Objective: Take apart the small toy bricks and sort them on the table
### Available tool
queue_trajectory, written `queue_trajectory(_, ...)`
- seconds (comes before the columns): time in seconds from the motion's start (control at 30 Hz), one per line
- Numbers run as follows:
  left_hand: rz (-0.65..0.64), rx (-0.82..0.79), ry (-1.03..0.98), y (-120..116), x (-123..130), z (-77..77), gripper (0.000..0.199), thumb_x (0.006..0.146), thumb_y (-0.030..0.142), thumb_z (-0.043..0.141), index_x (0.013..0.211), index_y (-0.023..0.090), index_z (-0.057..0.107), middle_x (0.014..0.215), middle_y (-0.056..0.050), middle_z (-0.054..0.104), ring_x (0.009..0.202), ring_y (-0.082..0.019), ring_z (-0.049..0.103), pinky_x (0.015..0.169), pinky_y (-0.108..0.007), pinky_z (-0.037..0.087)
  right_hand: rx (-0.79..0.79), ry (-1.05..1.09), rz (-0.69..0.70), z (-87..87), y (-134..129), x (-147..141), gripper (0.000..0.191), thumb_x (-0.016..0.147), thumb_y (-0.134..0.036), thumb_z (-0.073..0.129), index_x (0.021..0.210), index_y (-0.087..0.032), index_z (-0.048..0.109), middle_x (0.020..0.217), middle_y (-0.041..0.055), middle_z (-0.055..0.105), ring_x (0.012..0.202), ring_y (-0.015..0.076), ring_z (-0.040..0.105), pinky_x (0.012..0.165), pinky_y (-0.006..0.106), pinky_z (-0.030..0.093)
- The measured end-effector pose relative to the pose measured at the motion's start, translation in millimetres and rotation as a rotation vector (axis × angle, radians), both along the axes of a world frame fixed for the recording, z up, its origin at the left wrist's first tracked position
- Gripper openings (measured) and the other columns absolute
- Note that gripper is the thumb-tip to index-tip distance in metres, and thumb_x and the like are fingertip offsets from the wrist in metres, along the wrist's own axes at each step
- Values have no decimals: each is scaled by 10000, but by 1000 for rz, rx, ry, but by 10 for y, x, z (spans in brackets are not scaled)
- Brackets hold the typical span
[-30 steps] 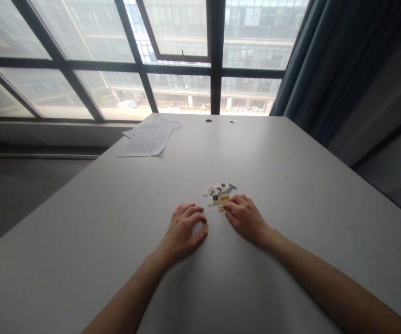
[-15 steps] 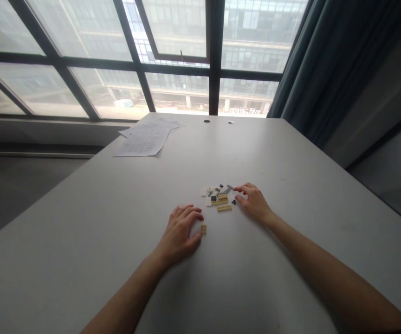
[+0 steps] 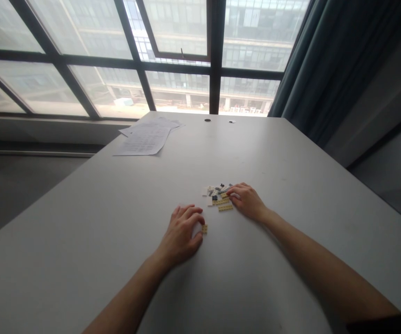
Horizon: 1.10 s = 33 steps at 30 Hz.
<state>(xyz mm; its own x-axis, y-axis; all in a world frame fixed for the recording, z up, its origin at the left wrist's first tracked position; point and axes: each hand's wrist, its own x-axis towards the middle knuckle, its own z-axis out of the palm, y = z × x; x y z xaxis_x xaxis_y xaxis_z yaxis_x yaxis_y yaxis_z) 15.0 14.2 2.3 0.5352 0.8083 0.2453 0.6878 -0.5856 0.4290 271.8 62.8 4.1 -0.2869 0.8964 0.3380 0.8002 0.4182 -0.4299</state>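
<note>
Small building bricks in white, grey, black and tan lie in a loose pile on the white table. My right hand [image 3: 247, 201] is at the pile's right side, its thumb and fingertips closed on the end of a tan brick [image 3: 224, 195]. Nearer to me lies a long tan brick [image 3: 225, 208], apart from the hand. My left hand [image 3: 183, 232] rests on the table to the left, fingers curved, with thumb and forefinger on either side of a small tan brick [image 3: 205, 229] at their tips.
Printed papers [image 3: 143, 138] lie at the far left of the table [image 3: 117, 208]. Two round holes are near its far edge. Behind it stand large windows, with a dark blue curtain [image 3: 312, 69] at the right.
My right hand has moved left onto the pile and its fingers have come together at the tan brick. The thumb and forefinger of my left hand have drawn slightly closer round the small tan brick.
</note>
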Motion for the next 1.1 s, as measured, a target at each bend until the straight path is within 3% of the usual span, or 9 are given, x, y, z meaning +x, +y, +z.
queue_trajectory(0.27, 11, 13, -1, 0, -2, 12, 225, 738, 197, 573, 960, 232, 590, 1215, -55, 592, 1253, -284, 438, 1111, -565, 202, -2, 10, 6, 25, 44, -60, 132, 817, -92, 592, 808, -190, 679, 855, 59, 693, 861, 198, 588, 814, 305, 434)
queue_trajectory(0.37, 15, 60, -24, 13, -10, -8, 180, 789, 251, 584, 968, 228, 587, 1194, -59, 604, 1232, -281, 463, 1094, -564, 236, 23, 54, -28, 78, -43, -72, 120, 842, -109, 574, 841, -183, 669, 896, 71, 687, 901, 204, 582, 836, 316, 430)
queue_trajectory(0.43, 30, 143, -76, 10, 2, -12, 171, 812, 271, 591, 976, 223, 584, 1148, -64, 624, 1188, -274, 499, 1074, -550, 276, -11, 199, -67, 125, -182, -102, 80, 852, -159, 583, 873, -181, 657, 886, 62, 680, 869, 195, 589, 807, 315, 442)
queue_trajectory(0.5, 43, 259, -162, -15, 46, 1, 227, 820, 269, 606, 1037, 214, 571, 1101, -72, 638, 1122, -259, 541, 1053, -521, 320, -197, 570, -101, 167, -381, -160, 82, 831, -233, 629, 894, -185, 645, 826, 36, 672, 765, 168, 595, 734, 296, 456)
queue_trajectory(0.6, 19, 388, -288, -96, 168, 48, 395, 814, 266, 642, 1182, 192, 519, 1096, -91, 631, 1061, -243, 564, 1019, -465, 378, -676, 1173, -97, 203, -707, -281, 191, 770, -282, 695, 913, -177, 625, 790, 14, 668, 698, 127, 594, 707, 269, 464)
queue_trajectory(0.67, -33, 406, -327, -161, 256, 82, 458, 805, 277, 669, 1223, 184, 505, 1106, -99, 623, 1052, -241, 563, 994, -438, 406, -881, 1413, -85, 204, -874, -360, 261, 718, -272, 750, 921, -169, 621, 776, 7, 665, 659, 97, 586, 705, 249, 466)
queue_trajectory(0.73, -90, 398, -345, -212, 320, 104, 447, 798, 270, 687, 1207, 189, 525, 1092, -94, 629, 1033, -233, 569, 971, -419, 425, -983, 1538, -61, 191, -974, -419, 303, 687, -254, 782, 930, -160, 626, 770, 9, 666, 640, 82, 582, 692, 231, 466)
queue_trajectory(0.9, -138, 399, -398, -255, 344, 111, 335, 783, 184, 704, 1098, 218, 595, 996, -58, 660, 970, -205, 585, 893, -375, 468, -986, 1585, -23, 152, -1030, -481, 310, 693, -248, 790, 952, -151, 650, 733, 5, 665, 607, 68, 570, 644, 204, 454)
queue_trajectory(1.1, -140, 417, -459, -259, 329, 93, 351, 786, 126, 686, 1115, 211, 599, 997, -69, 658, 934, -192, 596, 821, -342, 506, -870, 1427, 62, 160, -1067, -513, 237, 764, -307, 735, 933, -147, 694, 824, 42, 700, 706, 111, 612, 724, 264, 480)
